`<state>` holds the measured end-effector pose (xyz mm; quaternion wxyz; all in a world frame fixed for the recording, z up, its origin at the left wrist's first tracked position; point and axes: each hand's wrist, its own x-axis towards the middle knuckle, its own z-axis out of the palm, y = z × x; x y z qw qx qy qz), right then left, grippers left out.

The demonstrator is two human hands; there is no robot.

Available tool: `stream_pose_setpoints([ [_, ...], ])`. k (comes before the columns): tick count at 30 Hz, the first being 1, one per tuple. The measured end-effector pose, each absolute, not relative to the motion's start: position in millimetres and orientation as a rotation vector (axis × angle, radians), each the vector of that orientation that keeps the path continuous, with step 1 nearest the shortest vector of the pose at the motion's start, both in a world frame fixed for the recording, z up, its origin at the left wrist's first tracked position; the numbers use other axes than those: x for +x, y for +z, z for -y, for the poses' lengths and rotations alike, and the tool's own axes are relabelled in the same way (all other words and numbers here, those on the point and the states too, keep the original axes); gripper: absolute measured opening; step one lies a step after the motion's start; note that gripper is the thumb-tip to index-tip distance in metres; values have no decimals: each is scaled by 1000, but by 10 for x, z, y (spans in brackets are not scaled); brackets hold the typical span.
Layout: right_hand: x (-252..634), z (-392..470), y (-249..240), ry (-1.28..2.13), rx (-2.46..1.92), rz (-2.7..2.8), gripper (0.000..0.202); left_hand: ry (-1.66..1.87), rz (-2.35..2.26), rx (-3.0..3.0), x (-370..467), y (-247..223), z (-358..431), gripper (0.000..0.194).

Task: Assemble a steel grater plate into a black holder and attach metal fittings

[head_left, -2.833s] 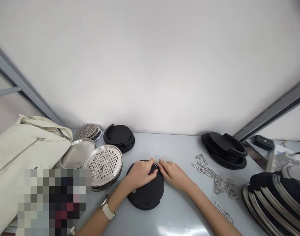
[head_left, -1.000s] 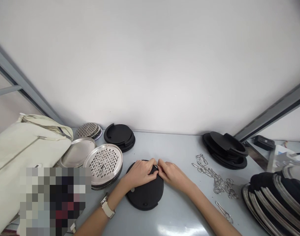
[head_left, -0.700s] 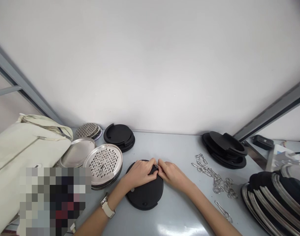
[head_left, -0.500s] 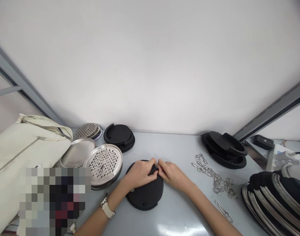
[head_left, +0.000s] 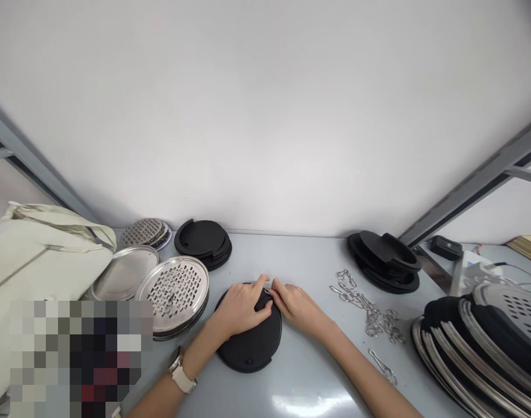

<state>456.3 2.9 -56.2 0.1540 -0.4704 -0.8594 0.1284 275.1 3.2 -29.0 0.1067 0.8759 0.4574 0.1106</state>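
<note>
A black round disc [head_left: 253, 347] lies on the grey table in front of me. My left hand [head_left: 238, 312] rests over its upper part, thumb and fingers closed about the far right edge. At that same edge my right hand [head_left: 297, 309] pinches a small shiny metal clip [head_left: 267, 292], most of it hidden by the fingers. The two sets of fingertips nearly meet. To the right of my right hand lies a loose heap of wire clips [head_left: 372, 316], and one separate clip [head_left: 382, 367] is nearer to me.
Left of the disc stand a stack of perforated metal grater discs [head_left: 173, 293], a plain metal disc [head_left: 126, 273] and black discs [head_left: 204, 241]. More black discs [head_left: 382, 261] sit back right. A large stack [head_left: 483, 348] fills the right front. A cream bag [head_left: 43, 249] is at left.
The view has turned slightly right, so everything sits further left in the picture. Both hands keep the same hold at the disc's edge, with only small finger movement.
</note>
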Motion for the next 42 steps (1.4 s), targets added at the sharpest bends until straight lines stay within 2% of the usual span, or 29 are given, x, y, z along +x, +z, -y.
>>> stream_pose_setpoints([
  [8,4557,-26,-595,392,-1323,2455,17,336,-1285,2616,2749,-282,-26,15],
  [21,4567,-14,-535,402,-1340,2477,19,314,-1319,2585,2754,-271,-24,14],
  [29,4604,0,-470,433,-1293,2491,10,329,-1302,2584,2750,-277,-24,14],
  [42,4601,22,-440,426,-1291,2499,10,351,-1270,2599,2747,-274,-27,12],
])
